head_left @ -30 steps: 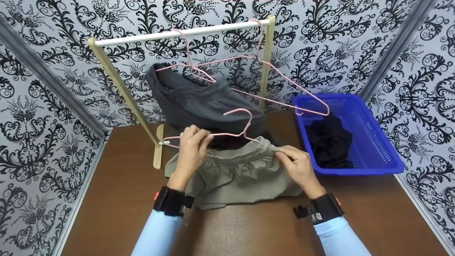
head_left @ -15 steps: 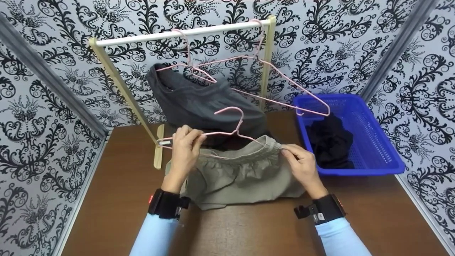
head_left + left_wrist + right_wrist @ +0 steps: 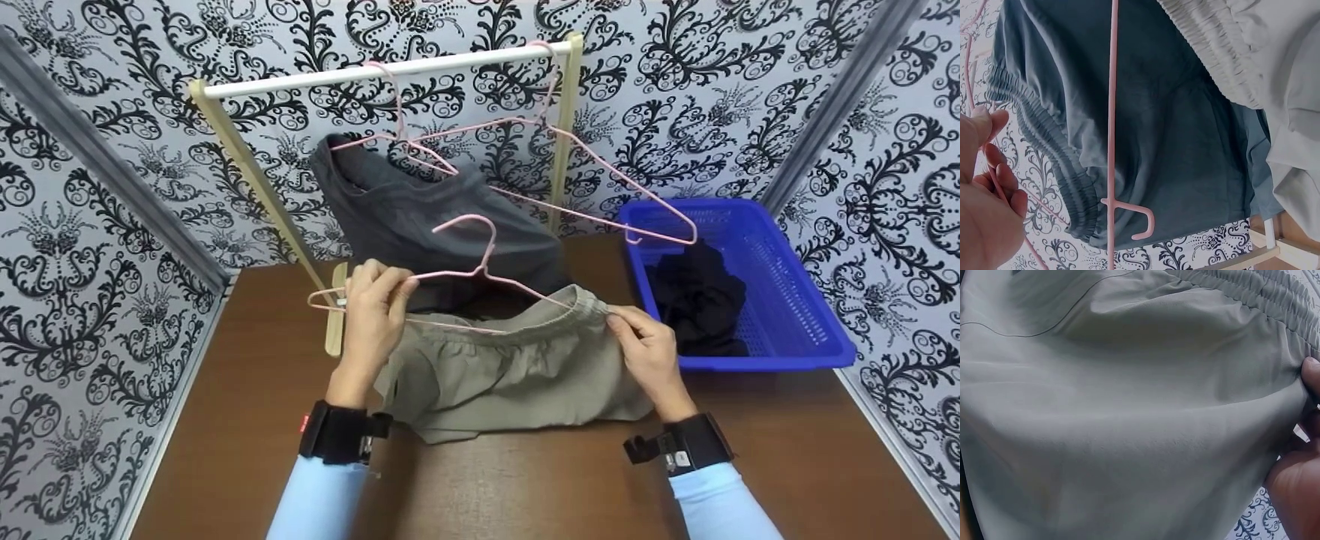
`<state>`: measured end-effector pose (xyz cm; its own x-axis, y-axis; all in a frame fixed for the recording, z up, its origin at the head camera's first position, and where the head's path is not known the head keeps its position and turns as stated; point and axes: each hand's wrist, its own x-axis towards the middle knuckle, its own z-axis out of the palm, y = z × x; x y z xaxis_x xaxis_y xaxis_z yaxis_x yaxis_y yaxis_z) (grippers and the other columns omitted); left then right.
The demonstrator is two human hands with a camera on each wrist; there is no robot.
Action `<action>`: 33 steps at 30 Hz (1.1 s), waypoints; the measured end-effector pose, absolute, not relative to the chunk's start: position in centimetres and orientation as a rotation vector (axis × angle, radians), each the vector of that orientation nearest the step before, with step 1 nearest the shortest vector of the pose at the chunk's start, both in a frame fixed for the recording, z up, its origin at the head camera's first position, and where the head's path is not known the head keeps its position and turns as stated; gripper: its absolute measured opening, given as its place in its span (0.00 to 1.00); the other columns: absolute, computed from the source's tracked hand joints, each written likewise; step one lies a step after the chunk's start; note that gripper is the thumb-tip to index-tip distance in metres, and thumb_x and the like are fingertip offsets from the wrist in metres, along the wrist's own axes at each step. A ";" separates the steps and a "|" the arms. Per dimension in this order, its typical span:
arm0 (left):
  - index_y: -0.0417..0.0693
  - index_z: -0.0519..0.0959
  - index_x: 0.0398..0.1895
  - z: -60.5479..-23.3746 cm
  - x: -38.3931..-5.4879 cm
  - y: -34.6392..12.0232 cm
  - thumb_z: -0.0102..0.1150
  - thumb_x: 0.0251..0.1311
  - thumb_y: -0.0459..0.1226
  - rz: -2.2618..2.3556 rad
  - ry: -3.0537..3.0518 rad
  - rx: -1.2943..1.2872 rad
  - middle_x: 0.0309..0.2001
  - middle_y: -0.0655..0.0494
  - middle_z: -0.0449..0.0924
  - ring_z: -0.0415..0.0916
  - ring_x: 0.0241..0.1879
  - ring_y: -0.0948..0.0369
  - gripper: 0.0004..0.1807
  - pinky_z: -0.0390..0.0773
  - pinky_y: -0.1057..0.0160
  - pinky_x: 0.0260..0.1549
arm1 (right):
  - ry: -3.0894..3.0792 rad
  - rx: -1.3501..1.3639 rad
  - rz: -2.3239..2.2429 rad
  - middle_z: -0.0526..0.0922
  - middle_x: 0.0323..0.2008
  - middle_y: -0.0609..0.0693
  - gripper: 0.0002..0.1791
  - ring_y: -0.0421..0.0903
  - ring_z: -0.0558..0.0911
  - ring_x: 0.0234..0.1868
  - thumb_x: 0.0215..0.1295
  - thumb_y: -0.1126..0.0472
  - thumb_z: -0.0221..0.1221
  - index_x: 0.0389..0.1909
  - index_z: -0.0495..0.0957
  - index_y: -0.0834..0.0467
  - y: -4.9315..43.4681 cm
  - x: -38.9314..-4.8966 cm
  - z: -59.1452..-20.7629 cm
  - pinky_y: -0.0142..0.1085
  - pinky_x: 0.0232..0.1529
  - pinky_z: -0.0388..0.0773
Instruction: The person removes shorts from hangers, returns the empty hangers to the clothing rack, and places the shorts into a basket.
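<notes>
my left hand (image 3: 375, 315): moved left, pink hanger (image 3: 481, 271) with it | hook (image 3: 469, 217): higher | my right hand (image 3: 646, 349): moved right, olive waistband (image 3: 589, 304) along

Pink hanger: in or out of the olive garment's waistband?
Partly in: the pink hanger has its right end inside the waistband, while its left end juts out past the left hand.

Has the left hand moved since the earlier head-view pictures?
Yes: the left hand has moved leftward in the head view, closer to the rack's wooden foot.
</notes>
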<state>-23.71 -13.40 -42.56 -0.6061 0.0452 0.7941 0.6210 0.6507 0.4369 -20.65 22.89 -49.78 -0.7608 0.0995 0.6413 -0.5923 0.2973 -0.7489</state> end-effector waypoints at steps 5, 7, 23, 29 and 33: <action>0.43 0.84 0.31 -42.3 -23.5 -13.8 0.70 0.60 0.32 -0.945 -2.072 -0.487 0.28 0.50 0.71 0.69 0.33 0.50 0.03 0.61 0.50 0.38 | -1.995 0.400 1.512 0.86 0.38 0.68 0.08 0.30 0.81 0.39 0.66 0.79 0.60 0.42 0.86 0.74 23.1 -20.5 -50.2 0.21 0.41 0.76; 0.43 0.84 0.31 -42.1 -23.4 -14.0 0.69 0.61 0.34 -0.939 -2.076 -0.483 0.28 0.50 0.71 0.68 0.32 0.50 0.04 0.61 0.49 0.39 | -1.999 0.384 1.510 0.87 0.38 0.68 0.08 0.30 0.81 0.38 0.66 0.79 0.60 0.42 0.86 0.74 23.1 -20.5 -50.4 0.21 0.41 0.76; 0.41 0.83 0.31 -40.6 -23.1 -15.2 0.69 0.60 0.30 -0.913 -2.028 -0.459 0.28 0.49 0.71 0.68 0.34 0.48 0.03 0.61 0.49 0.39 | -2.023 0.183 1.440 0.86 0.38 0.71 0.06 0.25 0.80 0.39 0.64 0.82 0.60 0.39 0.84 0.79 22.4 -19.3 -49.1 0.18 0.44 0.74; 0.40 0.83 0.31 -40.1 -23.0 -15.5 0.69 0.60 0.30 -0.910 -2.001 -0.443 0.28 0.48 0.71 0.69 0.35 0.47 0.03 0.62 0.47 0.41 | -2.050 0.117 1.405 0.88 0.39 0.66 0.06 0.22 0.78 0.40 0.65 0.77 0.63 0.40 0.87 0.73 23.3 -20.5 -51.0 0.16 0.44 0.72; 0.40 0.84 0.31 -39.8 -22.9 -15.7 0.69 0.60 0.30 -0.909 -2.002 -0.430 0.28 0.48 0.71 0.69 0.35 0.47 0.03 0.61 0.47 0.42 | -2.070 0.104 1.410 0.89 0.40 0.65 0.06 0.22 0.79 0.40 0.66 0.74 0.64 0.41 0.88 0.70 23.7 -20.7 -51.4 0.17 0.45 0.73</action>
<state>-22.91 -15.69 -39.79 -0.5610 -0.0399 0.8268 0.5961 0.6735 0.4370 -20.70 23.69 -51.38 -0.8019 0.2716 0.5322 -0.3957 0.4260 -0.8136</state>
